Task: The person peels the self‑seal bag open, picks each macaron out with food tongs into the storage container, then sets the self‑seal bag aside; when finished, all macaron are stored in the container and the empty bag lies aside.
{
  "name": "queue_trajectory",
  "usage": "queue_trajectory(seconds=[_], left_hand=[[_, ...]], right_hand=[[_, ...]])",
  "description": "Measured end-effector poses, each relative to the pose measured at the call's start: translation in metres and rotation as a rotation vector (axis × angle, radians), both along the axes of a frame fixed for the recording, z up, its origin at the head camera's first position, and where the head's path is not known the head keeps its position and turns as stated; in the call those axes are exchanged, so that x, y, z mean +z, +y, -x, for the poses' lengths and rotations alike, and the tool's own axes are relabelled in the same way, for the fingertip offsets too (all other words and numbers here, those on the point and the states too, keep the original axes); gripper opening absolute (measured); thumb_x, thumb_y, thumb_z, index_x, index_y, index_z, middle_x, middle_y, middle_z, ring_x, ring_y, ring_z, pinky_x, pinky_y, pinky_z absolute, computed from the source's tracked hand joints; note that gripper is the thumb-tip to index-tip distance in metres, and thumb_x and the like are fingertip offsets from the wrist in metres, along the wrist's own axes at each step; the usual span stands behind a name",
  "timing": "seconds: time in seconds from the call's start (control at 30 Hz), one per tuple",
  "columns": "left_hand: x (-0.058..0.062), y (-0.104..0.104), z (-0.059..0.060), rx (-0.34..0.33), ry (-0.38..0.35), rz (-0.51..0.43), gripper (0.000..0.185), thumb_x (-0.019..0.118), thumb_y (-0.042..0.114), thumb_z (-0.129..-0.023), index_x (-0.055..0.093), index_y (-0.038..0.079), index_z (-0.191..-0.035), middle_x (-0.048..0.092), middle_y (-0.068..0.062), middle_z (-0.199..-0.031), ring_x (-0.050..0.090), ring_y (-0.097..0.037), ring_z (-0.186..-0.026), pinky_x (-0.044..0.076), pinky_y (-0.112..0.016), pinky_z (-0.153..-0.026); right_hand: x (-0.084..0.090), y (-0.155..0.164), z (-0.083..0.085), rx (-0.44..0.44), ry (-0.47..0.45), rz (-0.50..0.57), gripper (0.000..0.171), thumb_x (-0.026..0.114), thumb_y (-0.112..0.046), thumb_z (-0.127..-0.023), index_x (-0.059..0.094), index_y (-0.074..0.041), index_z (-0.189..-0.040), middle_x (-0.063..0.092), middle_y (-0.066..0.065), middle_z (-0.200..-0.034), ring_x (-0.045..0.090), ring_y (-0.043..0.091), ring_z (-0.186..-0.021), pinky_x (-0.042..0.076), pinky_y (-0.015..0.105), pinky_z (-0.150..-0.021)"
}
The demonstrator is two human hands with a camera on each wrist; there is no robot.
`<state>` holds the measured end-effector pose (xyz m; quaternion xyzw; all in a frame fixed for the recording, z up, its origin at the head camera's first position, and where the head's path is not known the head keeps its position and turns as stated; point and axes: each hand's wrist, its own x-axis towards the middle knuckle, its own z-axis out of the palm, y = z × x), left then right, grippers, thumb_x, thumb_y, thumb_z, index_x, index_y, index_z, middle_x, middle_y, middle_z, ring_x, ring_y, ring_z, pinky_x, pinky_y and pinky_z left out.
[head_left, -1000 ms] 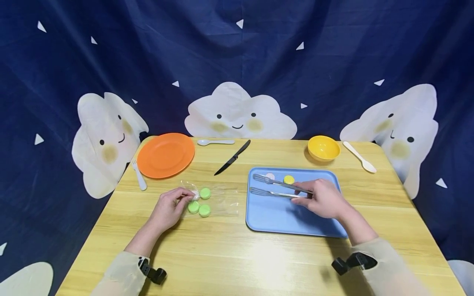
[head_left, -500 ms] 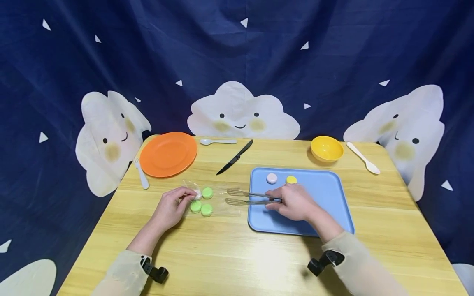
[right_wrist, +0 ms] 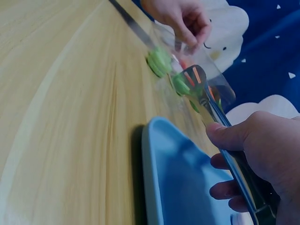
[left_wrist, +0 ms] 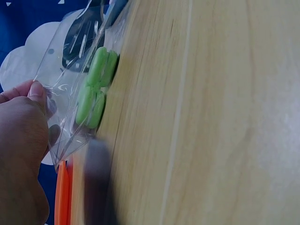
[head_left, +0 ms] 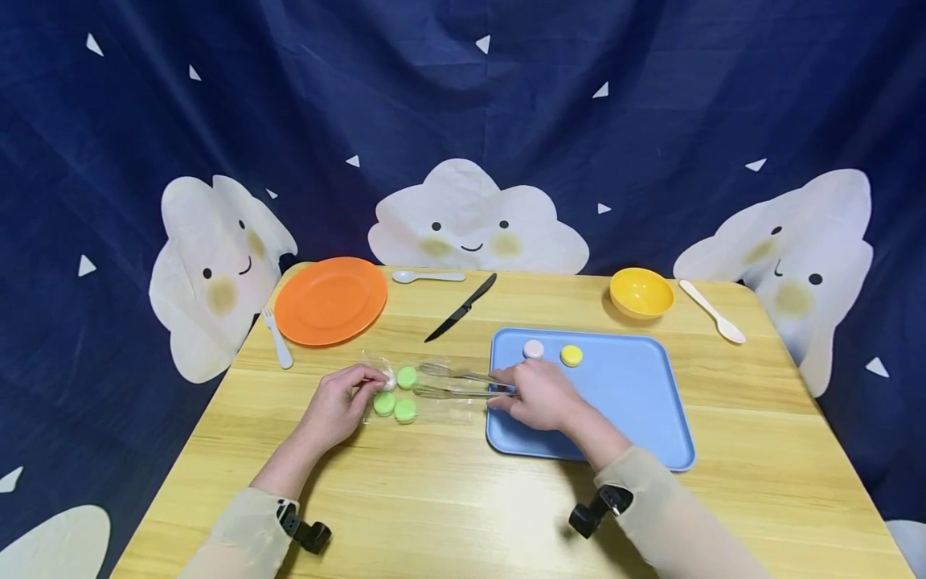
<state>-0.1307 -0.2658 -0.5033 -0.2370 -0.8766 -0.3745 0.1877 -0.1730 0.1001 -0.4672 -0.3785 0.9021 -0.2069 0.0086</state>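
Navy cloth point(head_left: 542, 96) printed with smiling clouds hangs behind the wooden desk point(head_left: 434, 498). Both forearms reach forward and inward. From where I stand, the left hand point(head_left: 338, 404) pinches the edge of a clear plastic bag point(head_left: 443, 412), thumb against fingers; three green macarons point(head_left: 407, 411) lie in it, just beside that hand. Palm down, the right hand point(head_left: 538, 394) grips metal tongs point(head_left: 466, 393) pointing toward the left; I can't tell whether their slightly parted tips are inside the bag. Beneath the right hand is a blue tray point(head_left: 615, 402), with pink point(head_left: 533, 349) and yellow point(head_left: 571, 355) macarons just beyond.
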Motion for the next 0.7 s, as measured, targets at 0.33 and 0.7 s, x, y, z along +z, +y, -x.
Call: queue_trajectory(seconds=[0.33, 0.7], left_hand=[[0.0, 0.001, 0.001, -0.019, 0.011, -0.004, 0.021, 0.08, -0.01, -0.088, 0.076, 0.007, -0.1, 0.077, 0.001, -0.099, 0.074, -0.02, -0.09, 0.053, -0.012, -0.085], [-0.003, 0.001, 0.002, -0.017, 0.028, 0.001, 0.024, 0.079, -0.012, -0.088, 0.076, 0.009, -0.099, 0.076, 0.004, -0.098, 0.075, -0.022, -0.093, 0.053, -0.014, -0.088]], right_hand=[[-0.002, -0.023, -0.001, -0.046, 0.001, -0.039, 0.037, 0.079, -0.04, -0.096, 0.078, -0.015, -0.122, 0.077, 0.0, -0.093, 0.072, 0.018, -0.084, 0.058, 0.044, -0.068], [-0.001, -0.036, -0.002, -0.037, 0.01, -0.044, 0.016, 0.078, -0.036, -0.098, 0.075, -0.02, -0.101, 0.052, -0.011, -0.064, 0.055, 0.015, -0.061, 0.043, 0.038, -0.051]])
